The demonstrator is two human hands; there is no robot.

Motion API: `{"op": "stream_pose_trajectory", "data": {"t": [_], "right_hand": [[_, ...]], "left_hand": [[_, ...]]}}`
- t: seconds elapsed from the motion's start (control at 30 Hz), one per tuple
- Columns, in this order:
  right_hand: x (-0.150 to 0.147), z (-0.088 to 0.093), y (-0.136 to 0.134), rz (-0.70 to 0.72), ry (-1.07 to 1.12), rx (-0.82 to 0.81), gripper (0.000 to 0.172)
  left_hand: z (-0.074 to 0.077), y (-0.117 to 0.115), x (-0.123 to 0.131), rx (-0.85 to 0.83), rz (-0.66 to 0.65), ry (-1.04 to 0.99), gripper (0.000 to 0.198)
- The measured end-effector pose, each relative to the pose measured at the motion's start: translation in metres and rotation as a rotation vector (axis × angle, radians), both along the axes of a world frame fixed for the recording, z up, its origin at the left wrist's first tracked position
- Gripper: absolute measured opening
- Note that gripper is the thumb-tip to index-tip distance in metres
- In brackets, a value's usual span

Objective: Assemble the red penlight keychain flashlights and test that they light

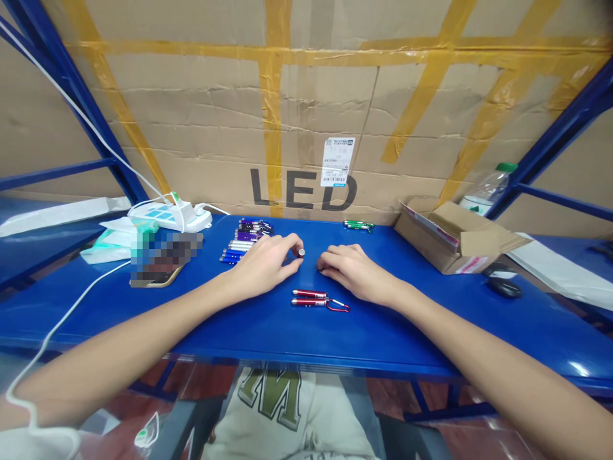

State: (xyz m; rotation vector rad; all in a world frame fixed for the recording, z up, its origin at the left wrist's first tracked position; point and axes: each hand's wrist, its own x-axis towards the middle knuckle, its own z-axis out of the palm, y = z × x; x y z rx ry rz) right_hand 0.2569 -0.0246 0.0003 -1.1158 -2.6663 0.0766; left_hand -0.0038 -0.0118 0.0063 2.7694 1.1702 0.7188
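My left hand [272, 262] is closed on a small red penlight [301, 253], whose round silver end points out between thumb and fingers. The rest of its body is hidden by the hand. To the right, apart from it, my right hand [352, 271] is curled with thumb and fingertips together; anything in them is hidden. Below and between the hands lie two red penlights [309, 302] with a red carabiner clip [339, 306]. Beside my left hand is a row of blue, silver, purple and black penlights [242, 245], partly covered by the hand.
Green penlights [358, 225] lie at the back of the blue table [230, 338]. An opened cardboard box [438, 239], a black mouse [504, 287] and a bottle [491, 188] are on the right. A phone [165, 262] and a white power strip [184, 217] with cables are on the left.
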Motion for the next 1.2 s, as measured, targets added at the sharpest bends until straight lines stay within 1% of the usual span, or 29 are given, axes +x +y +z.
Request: {"op": "stream_pose_trajectory", "data": {"t": [0.17, 0.37, 0.63, 0.8, 0.9, 1.03, 1.2], "right_hand": [[0.0, 0.001, -0.001, -0.015, -0.024, 0.023, 0.013], [0.001, 0.0, -0.001, -0.014, -0.039, 0.048, 0.016], [0.001, -0.001, -0.001, -0.01, -0.036, 0.059, 0.015], [0.002, -0.003, 0.001, 0.0, 0.033, 0.035, 0.009], [0.002, -0.005, 0.002, 0.019, 0.109, -0.006, 0.014], [0.0, -0.006, 0.004, 0.06, 0.225, -0.046, 0.023], [-0.002, -0.005, 0.003, 0.056, 0.264, -0.07, 0.027]], "left_hand": [[0.001, -0.001, 0.001, -0.018, -0.006, -0.028, 0.014], [0.001, 0.001, 0.002, -0.113, -0.042, -0.101, 0.015], [0.0, 0.001, 0.002, -0.142, -0.046, -0.114, 0.015], [0.0, 0.001, 0.003, -0.218, -0.049, -0.157, 0.015], [-0.001, 0.0, 0.003, -0.302, -0.053, -0.199, 0.015], [-0.006, 0.003, 0.003, -0.391, -0.069, -0.264, 0.016], [-0.012, 0.009, 0.003, -0.468, -0.093, -0.334, 0.02]]}}
